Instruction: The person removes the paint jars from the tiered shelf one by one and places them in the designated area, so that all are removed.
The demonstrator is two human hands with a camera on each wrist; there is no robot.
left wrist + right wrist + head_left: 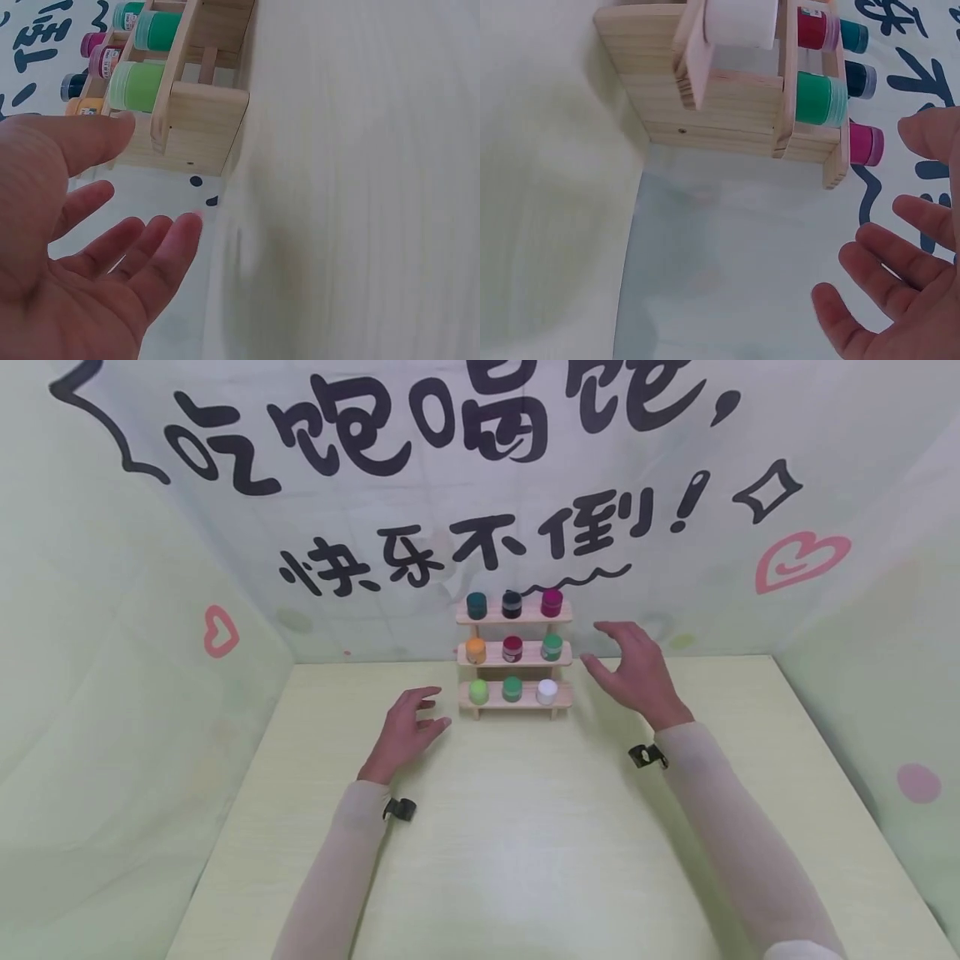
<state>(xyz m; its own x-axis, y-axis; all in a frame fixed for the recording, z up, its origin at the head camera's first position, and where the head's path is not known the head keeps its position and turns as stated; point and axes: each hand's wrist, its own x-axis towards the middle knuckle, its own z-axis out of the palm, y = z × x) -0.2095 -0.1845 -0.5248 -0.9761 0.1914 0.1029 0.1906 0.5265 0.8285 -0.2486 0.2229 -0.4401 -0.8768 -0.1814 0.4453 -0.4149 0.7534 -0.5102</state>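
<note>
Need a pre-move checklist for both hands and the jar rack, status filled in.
1. Left hand free: ok, holds nothing, just left of the rack.
2. Right hand free: ok, holds nothing, right of the rack.
3. Three-tier wooden rack upright on the table: ok.
4. Paint jars seated: ok, nine standing, three per tier.
5. Grip on a jar: not ok, neither hand holds one.
6. Lids screwed tight: cannot tell from these views.

Pale table (517, 843) before white cloth (360, 622) with black lettering (491, 550)
</note>
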